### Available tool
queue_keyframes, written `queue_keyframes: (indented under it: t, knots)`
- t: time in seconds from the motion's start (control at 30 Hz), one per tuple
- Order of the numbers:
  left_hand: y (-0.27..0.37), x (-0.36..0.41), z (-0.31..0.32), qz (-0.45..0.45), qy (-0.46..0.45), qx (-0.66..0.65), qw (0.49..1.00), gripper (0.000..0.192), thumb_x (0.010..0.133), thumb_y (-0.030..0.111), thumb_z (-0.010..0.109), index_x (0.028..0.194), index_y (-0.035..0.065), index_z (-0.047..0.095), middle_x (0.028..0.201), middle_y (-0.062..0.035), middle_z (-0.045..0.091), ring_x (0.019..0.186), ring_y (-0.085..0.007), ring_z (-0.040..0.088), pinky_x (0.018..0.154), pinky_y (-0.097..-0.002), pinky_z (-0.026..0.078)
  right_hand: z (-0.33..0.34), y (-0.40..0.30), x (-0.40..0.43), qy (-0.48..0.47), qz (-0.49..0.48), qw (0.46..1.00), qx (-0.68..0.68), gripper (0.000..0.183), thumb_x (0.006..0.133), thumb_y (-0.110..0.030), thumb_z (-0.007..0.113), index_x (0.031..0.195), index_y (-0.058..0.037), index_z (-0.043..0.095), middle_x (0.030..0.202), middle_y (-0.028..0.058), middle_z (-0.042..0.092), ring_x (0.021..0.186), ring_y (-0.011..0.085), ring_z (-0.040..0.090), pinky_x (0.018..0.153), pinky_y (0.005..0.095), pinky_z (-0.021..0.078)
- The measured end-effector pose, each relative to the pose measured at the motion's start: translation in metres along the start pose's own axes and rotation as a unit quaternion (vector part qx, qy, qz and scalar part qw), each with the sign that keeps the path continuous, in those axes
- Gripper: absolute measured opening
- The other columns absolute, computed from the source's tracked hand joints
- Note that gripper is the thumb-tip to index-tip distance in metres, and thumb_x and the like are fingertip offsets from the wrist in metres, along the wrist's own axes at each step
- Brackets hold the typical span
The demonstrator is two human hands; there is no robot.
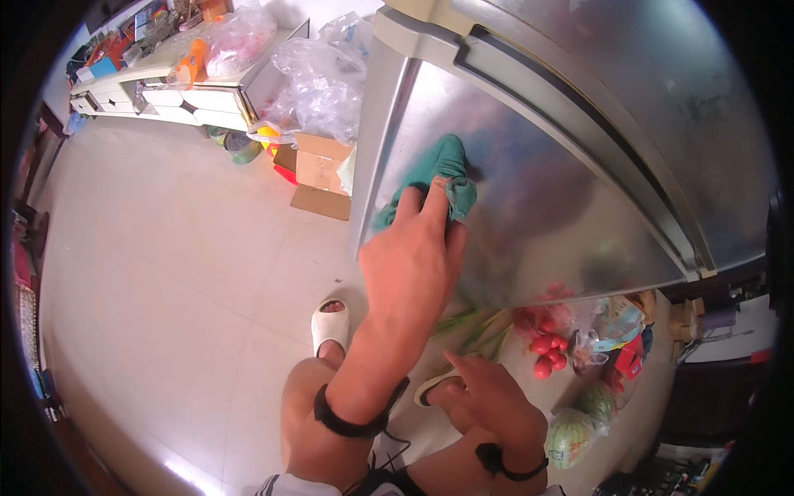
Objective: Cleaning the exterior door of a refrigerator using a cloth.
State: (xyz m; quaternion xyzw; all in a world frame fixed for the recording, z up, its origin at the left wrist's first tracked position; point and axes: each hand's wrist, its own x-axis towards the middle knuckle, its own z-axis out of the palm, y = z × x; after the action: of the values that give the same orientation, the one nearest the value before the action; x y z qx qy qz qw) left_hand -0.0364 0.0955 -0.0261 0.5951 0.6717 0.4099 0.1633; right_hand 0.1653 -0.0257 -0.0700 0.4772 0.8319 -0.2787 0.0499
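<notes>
My left hand presses a green cloth against the silver lower door of a refrigerator. Part of the cloth bunches up between and beside the fingers. A dark band circles the left forearm. Lower and to the right, my right hand hangs over my right leg and holds nothing, its index finger stretched out. A black strap is around that wrist. Above the lower door runs a recessed handle, below the upper door.
Green stalks, red tomatoes, plastic bags and watermelons lie on the floor by the refrigerator. An open cardboard box and clear plastic bags stand left of it, beside a cluttered white cabinet.
</notes>
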Motion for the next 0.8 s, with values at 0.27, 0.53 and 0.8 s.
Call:
queue_keyframes:
  t: [0.27,0.53,0.8]
  knots:
    - [-0.002,-0.002,0.004,0.040,0.044,-0.017,0.998,0.044,0.088,0.019,0.064,0.130,0.0088,0.055,0.100,-0.0117,0.060,0.070,-0.0368,0.063,0.057,-0.0470,0.049,0.001,0.005,-0.001,-0.001,0.013,0.999,0.029,0.057,0.092,-0.023,0.063,0.141,-0.0005,0.046,0.098,0.0204,0.061,0.087,0.0390,0.060,0.078,0.0482,0.0500]
    - [-0.002,0.009,-0.001,0.061,0.075,0.000,0.995,0.046,0.087,0.020,0.065,0.131,0.0102,0.054,0.100,-0.0117,0.059,0.069,-0.0366,0.063,0.057,-0.0470,0.050,-0.001,0.003,-0.006,-0.009,0.033,0.999,0.028,0.056,0.093,-0.025,0.061,0.143,-0.0042,0.046,0.105,0.0192,0.061,0.097,0.0373,0.060,0.088,0.0454,0.0476]
    - [0.005,0.011,-0.008,0.066,0.087,-0.006,0.994,0.045,0.087,0.019,0.066,0.129,0.0091,0.055,0.098,-0.0121,0.060,0.070,-0.0369,0.064,0.057,-0.0464,0.050,0.000,0.000,-0.005,-0.010,0.038,0.999,0.023,0.057,0.093,-0.023,0.062,0.144,-0.0055,0.045,0.107,0.0196,0.062,0.099,0.0382,0.059,0.089,0.0463,0.0472]
